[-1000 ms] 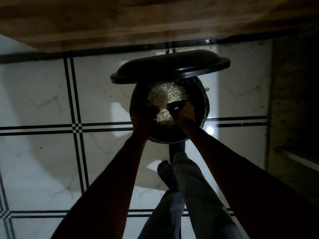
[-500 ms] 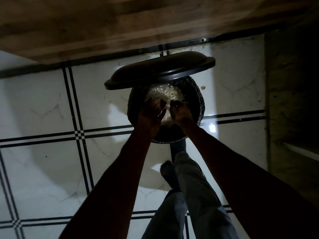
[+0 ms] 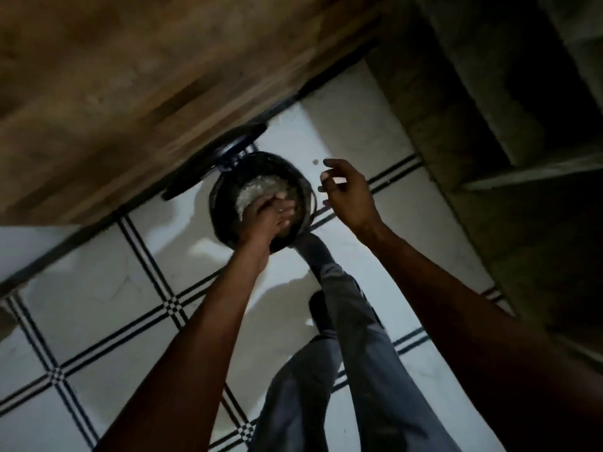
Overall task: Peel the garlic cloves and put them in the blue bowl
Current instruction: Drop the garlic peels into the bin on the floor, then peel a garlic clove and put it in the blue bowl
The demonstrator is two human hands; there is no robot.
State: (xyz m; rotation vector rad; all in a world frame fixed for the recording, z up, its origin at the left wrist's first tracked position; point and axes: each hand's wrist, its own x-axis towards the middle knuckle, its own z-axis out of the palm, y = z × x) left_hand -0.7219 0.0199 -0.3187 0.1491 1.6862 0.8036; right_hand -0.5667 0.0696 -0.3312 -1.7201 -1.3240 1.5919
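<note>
My left hand [image 3: 272, 213] hangs over the open bin [image 3: 225, 223], fingers loose, grasping nothing I can see. My right hand [image 3: 346, 190] beside it, released.

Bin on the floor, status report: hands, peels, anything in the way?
Left hand over open bin, fingers relaxed. Right hand beside it, open, empty. Pale peels inside. Lid up; nothing blocking.
</note>
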